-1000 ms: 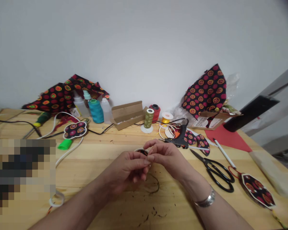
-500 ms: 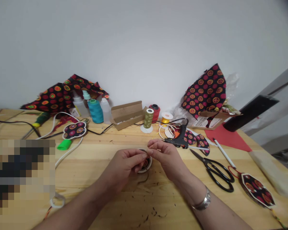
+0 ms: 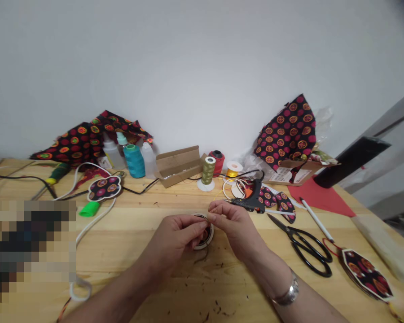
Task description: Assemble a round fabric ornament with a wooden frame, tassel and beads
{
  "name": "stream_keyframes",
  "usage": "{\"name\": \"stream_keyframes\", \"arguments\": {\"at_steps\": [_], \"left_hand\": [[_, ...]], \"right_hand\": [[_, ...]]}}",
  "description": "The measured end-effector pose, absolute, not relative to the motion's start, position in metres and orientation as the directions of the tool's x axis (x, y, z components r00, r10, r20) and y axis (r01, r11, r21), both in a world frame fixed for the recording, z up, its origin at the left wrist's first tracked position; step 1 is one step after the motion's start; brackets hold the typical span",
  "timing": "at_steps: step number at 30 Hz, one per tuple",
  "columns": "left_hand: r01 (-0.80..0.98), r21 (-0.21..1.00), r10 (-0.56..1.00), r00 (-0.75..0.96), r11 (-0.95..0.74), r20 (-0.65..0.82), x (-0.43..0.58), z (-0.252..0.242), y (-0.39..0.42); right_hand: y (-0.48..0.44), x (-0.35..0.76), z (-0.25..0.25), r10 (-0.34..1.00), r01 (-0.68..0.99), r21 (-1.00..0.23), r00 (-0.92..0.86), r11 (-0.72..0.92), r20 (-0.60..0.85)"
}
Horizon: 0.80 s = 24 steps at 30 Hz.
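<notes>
While two hands (image 3: 202, 229) pinch one spool (image 3: 205, 233), one scissors (image 3: 306, 251), four thread cones (image 3: 207, 170).

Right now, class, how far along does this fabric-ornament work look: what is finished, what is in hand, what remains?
Looks done: an octagonal fabric piece and a flower-shaped piece lie flat on the table. In hand: the left hand and right hand pinch a small round ring, with dark thread trailing below. Apparently left: cut fabric shapes beside the glue gun.
</notes>
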<state>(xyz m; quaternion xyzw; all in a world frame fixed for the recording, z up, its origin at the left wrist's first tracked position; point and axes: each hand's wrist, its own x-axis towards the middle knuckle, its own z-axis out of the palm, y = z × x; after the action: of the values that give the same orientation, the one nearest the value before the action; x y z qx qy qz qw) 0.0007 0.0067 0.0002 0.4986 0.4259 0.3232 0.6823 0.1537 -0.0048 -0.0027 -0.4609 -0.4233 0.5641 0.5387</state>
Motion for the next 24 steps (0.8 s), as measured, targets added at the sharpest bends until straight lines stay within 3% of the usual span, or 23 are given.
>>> {"name": "stream_keyframes", "arguments": {"at_steps": [10,17,24], "left_hand": [[0.065,0.976,0.928,0.304,0.208,-0.218,0.003,0.013,0.003],[0.127,0.974,0.940,0.266,0.186,-0.214,0.001,0.011,0.004],[0.159,0.975,0.948,0.256,0.152,-0.190,0.001,0.011,0.002]], "right_hand": [[-0.005,0.156,-0.004,0.997,-0.205,-0.976,0.013,-0.073,-0.077],[0.006,0.177,0.002,0.984,-0.134,-0.990,0.171,-0.033,-0.056],[0.007,0.183,0.010,0.993,-0.058,-0.998,0.105,-0.040,-0.046]]}}
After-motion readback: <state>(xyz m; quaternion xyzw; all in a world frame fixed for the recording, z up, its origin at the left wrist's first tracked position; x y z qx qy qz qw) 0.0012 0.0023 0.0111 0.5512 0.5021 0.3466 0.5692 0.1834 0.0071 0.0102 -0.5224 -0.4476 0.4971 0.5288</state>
